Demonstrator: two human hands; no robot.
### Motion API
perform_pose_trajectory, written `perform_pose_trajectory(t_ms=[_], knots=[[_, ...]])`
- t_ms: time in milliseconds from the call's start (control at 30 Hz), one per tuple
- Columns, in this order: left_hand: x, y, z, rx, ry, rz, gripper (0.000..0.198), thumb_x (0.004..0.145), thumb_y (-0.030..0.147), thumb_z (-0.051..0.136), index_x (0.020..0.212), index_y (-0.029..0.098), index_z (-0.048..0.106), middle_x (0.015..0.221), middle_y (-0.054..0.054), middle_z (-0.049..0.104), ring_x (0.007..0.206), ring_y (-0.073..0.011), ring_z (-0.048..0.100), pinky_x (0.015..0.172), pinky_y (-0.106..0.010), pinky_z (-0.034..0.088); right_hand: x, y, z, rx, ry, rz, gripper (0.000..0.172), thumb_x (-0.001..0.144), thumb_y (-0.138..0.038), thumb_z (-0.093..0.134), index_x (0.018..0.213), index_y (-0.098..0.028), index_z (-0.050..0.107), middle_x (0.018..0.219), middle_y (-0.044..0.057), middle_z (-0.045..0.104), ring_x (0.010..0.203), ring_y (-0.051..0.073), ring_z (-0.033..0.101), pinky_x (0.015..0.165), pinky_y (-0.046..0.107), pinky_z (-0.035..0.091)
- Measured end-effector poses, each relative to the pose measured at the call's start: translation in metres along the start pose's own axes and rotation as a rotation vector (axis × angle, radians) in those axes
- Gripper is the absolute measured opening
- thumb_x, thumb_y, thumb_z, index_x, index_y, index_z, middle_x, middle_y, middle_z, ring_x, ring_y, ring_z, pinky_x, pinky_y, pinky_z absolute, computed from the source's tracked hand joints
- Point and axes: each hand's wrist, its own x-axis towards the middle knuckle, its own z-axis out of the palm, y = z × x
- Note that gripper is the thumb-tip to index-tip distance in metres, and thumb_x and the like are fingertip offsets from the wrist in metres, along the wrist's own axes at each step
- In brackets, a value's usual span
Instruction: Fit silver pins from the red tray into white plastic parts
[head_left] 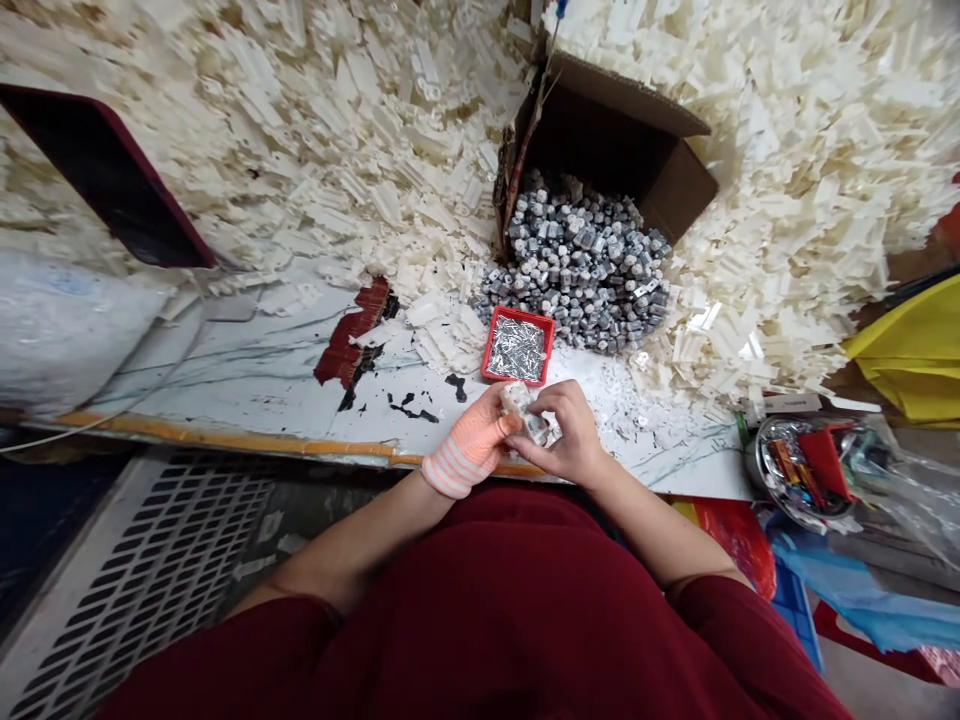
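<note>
My left hand (474, 440), in an orange striped glove, is closed around a small whitish plastic part (516, 396) near the table's front edge. My bare right hand (564, 432) has its thumb and fingers curled in at the same place, against a small grey and white piece (538, 430). The fingers partly hide both pieces, so I cannot tell whether they are joined. Just beyond my hands stands a red tray (486, 366) full of thin metal pins (517, 348).
Behind the tray, a cardboard box (679, 190) on its side spills grey and white pieces (585, 265). Heaps of cream plastic parts (337, 130) surround it. A phone (112, 180) stands at the left. A metal bowl (761, 480) of odds and ends is at the right.
</note>
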Motion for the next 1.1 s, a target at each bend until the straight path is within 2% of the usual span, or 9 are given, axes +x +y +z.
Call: perform_pose_trajectory(t_ms=[233,367,500,567,667,767,867,933,1100], knots=[[-0.009,0.011,0.000,0.090,-0.025,0.027,0.045,0.072,0.050,0.072,0.100,0.020,0.054,0.090,-0.002,0.060,0.083,-0.0178,0.056,0.074,-0.028,0.046,0.003,-0.008,0.014,0.116,0.035,-0.048,0.028,0.074,-0.031,0.071,0.087,-0.024,0.046,0.075,0.001,0.051,0.071,0.018,0.049,0.064,0.034,0.042],[-0.017,0.053,-0.042,0.603,-0.052,-0.031,0.038,0.072,0.040,0.071,0.101,0.018,0.060,0.092,-0.003,0.065,0.085,-0.0182,0.058,0.076,-0.027,0.045,0.002,-0.002,0.031,0.290,-0.172,0.005,0.032,0.079,-0.043,0.067,0.097,-0.023,0.050,0.086,0.004,0.056,0.078,0.020,0.054,0.069,0.035,0.047],[-0.030,0.117,-0.101,1.100,-0.292,-0.404,0.023,0.067,0.028,0.072,0.088,0.018,0.069,0.071,0.002,0.067,0.066,-0.0150,0.057,0.063,-0.022,0.041,0.015,0.029,0.033,0.210,-0.415,0.098,0.026,0.088,-0.041,0.058,0.102,-0.020,0.057,0.097,0.008,0.062,0.090,0.021,0.058,0.077,0.036,0.049],[-0.024,0.142,-0.127,1.297,-0.160,-0.372,0.017,0.066,0.028,0.073,0.080,0.018,0.070,0.073,0.002,0.068,0.069,-0.0144,0.057,0.065,-0.021,0.039,0.031,0.053,0.028,-0.022,-0.433,0.162,0.018,0.088,-0.036,0.057,0.093,-0.019,0.062,0.092,0.009,0.064,0.090,0.023,0.058,0.078,0.037,0.048],[0.011,0.161,-0.160,1.529,0.354,-0.143,0.019,0.068,0.032,0.074,0.073,0.016,0.066,0.063,0.003,0.061,0.063,-0.0125,0.048,0.062,-0.021,0.034,0.059,0.083,0.018,-0.360,-0.533,0.256,0.013,0.086,-0.028,0.058,0.089,-0.018,0.067,0.093,0.011,0.066,0.091,0.025,0.058,0.081,0.038,0.046],[0.058,0.158,-0.183,1.533,0.558,-0.091,0.019,0.069,0.030,0.074,0.071,0.018,0.060,0.059,0.004,0.051,0.063,-0.0129,0.040,0.064,-0.021,0.032,0.080,0.100,0.015,-0.559,-0.681,0.306,0.016,0.083,-0.023,0.059,0.095,-0.018,0.069,0.099,0.012,0.068,0.094,0.027,0.057,0.081,0.038,0.045],[0.089,0.146,-0.194,1.478,0.593,-0.201,0.026,0.059,0.016,0.080,0.064,0.018,0.054,0.054,0.007,0.042,0.062,-0.0123,0.037,0.066,-0.021,0.032,0.090,0.105,0.024,-0.647,-0.785,0.322,0.029,0.078,-0.021,0.063,0.106,-0.018,0.067,0.110,0.014,0.065,0.102,0.029,0.056,0.079,0.037,0.046],[0.094,0.138,-0.196,1.429,0.570,-0.191,0.026,0.057,0.010,0.078,0.064,0.016,0.054,0.052,0.008,0.039,0.062,-0.0113,0.037,0.066,-0.020,0.032,0.091,0.107,0.033,-0.649,-0.821,0.363,0.031,0.078,-0.020,0.063,0.109,-0.018,0.066,0.112,0.014,0.064,0.102,0.029,0.057,0.077,0.035,0.046],[0.063,0.124,-0.187,1.307,0.592,-0.052,0.024,0.060,0.015,0.077,0.076,0.014,0.058,0.060,0.007,0.046,0.064,-0.0115,0.039,0.066,-0.022,0.031,0.084,0.114,0.046,-0.509,-0.713,0.448,0.014,0.083,-0.020,0.058,0.093,-0.021,0.068,0.101,0.009,0.068,0.090,0.023,0.062,0.072,0.031,0.045]])
